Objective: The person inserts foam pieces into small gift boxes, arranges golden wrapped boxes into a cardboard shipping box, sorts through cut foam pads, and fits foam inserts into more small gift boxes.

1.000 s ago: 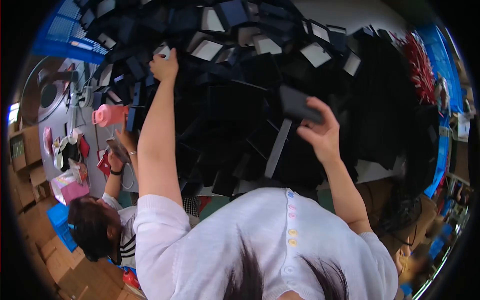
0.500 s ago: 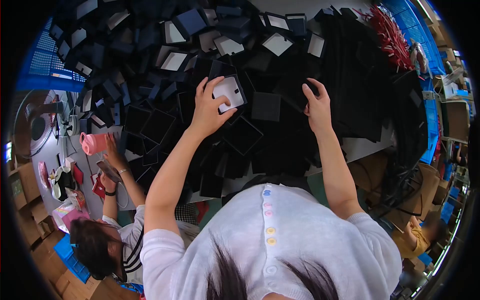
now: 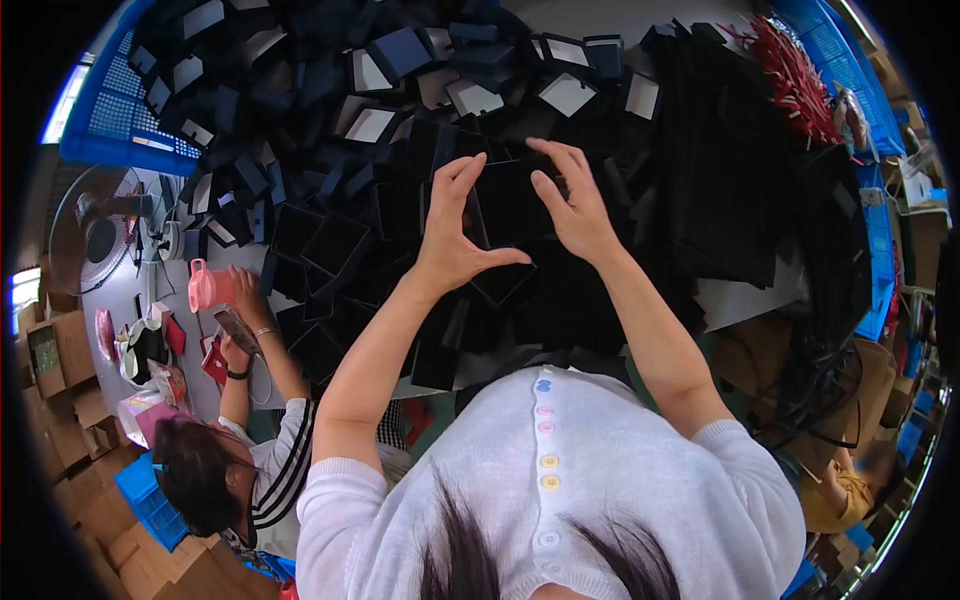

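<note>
My left hand (image 3: pixel 452 232) curves round the left side of a shallow, dark box (image 3: pixel 503 205), its fingers at the upper corner and its thumb along the lower edge. The box's inside looks black. Over the right part of this box is my right hand (image 3: pixel 578 208), fingers apart and bent; whether its fingertips touch the box is hard to see against the black. More dark open boxes (image 3: pixel 337 245) lie just left of my left hand. Black flat material (image 3: pixel 720 200) is heaped to the right of my right hand.
A large pile of dark boxes with white insides (image 3: pixel 370 125) covers the back left. At the left, a person (image 3: pixel 215 470) holds a phone (image 3: pixel 235 328) near a pink cup (image 3: pixel 210 286) and a fan (image 3: pixel 100 225). Red strips (image 3: pixel 795 85) and blue crates (image 3: pixel 880 110) are at the right.
My right hand has moved left to the box beside my left hand. The white inside seen under my left hand before no longer shows; black shows there now. The view has shifted slightly.
</note>
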The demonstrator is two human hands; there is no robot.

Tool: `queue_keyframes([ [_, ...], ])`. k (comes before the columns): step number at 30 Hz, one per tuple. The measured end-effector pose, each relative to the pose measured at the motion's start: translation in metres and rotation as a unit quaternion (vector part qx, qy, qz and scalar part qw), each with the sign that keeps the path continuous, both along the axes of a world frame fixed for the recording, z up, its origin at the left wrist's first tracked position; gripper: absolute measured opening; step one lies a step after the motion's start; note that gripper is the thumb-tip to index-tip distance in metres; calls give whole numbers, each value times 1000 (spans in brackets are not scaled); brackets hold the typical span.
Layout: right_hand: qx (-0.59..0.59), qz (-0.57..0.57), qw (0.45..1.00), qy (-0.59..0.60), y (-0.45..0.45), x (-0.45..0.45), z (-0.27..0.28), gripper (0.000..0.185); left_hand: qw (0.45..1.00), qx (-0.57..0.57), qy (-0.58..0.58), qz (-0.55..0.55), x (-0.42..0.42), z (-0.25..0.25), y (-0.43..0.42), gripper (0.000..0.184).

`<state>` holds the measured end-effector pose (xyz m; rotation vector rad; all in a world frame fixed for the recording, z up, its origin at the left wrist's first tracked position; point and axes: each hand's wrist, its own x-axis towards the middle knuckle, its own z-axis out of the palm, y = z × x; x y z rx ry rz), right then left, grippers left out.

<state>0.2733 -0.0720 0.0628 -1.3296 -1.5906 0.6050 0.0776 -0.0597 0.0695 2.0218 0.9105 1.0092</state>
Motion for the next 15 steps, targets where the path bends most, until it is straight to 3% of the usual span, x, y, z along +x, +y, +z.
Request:
queue_keyframes([
  [1,0,2,1000,1,-1,-9,0,33,999,-11,-33,14,4,-1,-4,115],
  [2,-76,10,978,194,-5,-19,2,34,997,-23,-65,27,9,-2,-6,117],
  [3,-149,18,914,378,-7,-24,5,37,993,-42,-106,12,12,-3,-7,121],
  [4,-150,20,914,377,-7,-23,7,37,993,-43,-106,14,15,-3,-10,121],
  [6,-235,-55,855,460,-4,-20,9,40,975,-123,-187,3,19,-3,-15,117],
  [7,-237,-52,855,459,-5,-19,9,40,975,-123,-187,6,21,-4,-18,117],
  [9,-208,-91,940,254,-4,-19,8,34,951,-156,-264,50,24,-6,-20,111],
  [10,-188,-105,965,149,-4,-25,8,31,952,-191,-223,88,25,-5,-23,104],
  [12,-90,-97,981,140,-4,-45,2,26,952,-212,-149,160,26,0,-22,99],
  [15,-111,-20,983,148,2,-44,3,26,942,-235,-120,207,-6,4,0,90],
])
